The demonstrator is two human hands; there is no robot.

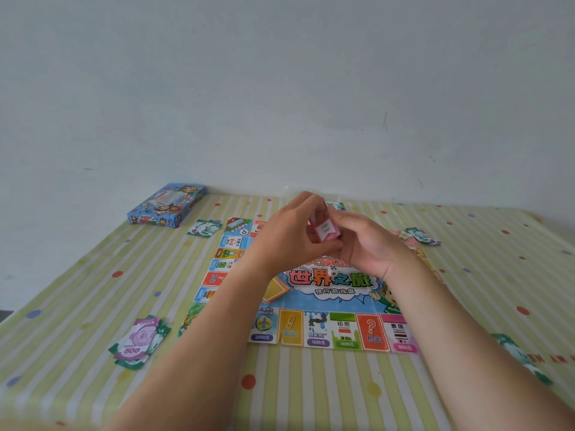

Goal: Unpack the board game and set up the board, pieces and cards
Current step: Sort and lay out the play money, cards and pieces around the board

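Both hands meet above the middle of the board: the left hand (289,231) and the right hand (361,241) are closed together on a small stack of pink cards (325,230), the top face showing a white label, the fingertips of each hand pinching the stack's edges from opposite sides. These cards look like thin printed paper, light and a little slick, so the stack would likely fan or spill if gripped loosely; holding it by the long edges, squared between thumb and fingers, seems the safest hold, and a hard squeeze could bend the corners. Just below the hands, on the board's printed title, sits a white die (333,269), small and free to roll if a wrist brushes it. The board (317,331) lies flat and open under both forearms; it looks like thin folded card that a dragging arm could shift. To the left of the left forearm lies a pile of paper money (138,340) with a purple 500 note on top, and farther beyond the left hand a smaller green pile (203,228). More notes lie past the right hand (418,236) and beside the right forearm (519,356). The game box (166,205) rests well off to the far left, by the wall.
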